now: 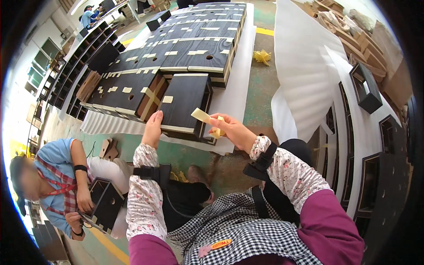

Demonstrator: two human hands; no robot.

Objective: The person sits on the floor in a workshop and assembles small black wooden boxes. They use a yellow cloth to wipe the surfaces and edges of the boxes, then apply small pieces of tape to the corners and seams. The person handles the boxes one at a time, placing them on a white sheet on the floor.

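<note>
A black wood-grain box [182, 95] with an open right side sits in front of me, with pale tape along its far and near edges and a short piece on top. My left hand [153, 129] is at its left edge, fingers together and pressed against the side. Over the right edge of the box, my right hand [233, 131] pinches a strip of pale yellow masking tape [200, 115] between thumb and forefinger. A crumpled wad of yellow tape [217, 132] is also held in that hand's fingers.
Rows of taped black boxes [194, 48] stand on white foam sheeting [245, 57] ahead. At lower left a co-worker [57, 176] handles another black box [105, 201]. Crumpled yellow tape [262, 57] lies on the floor; black frames [365, 88] stand at right.
</note>
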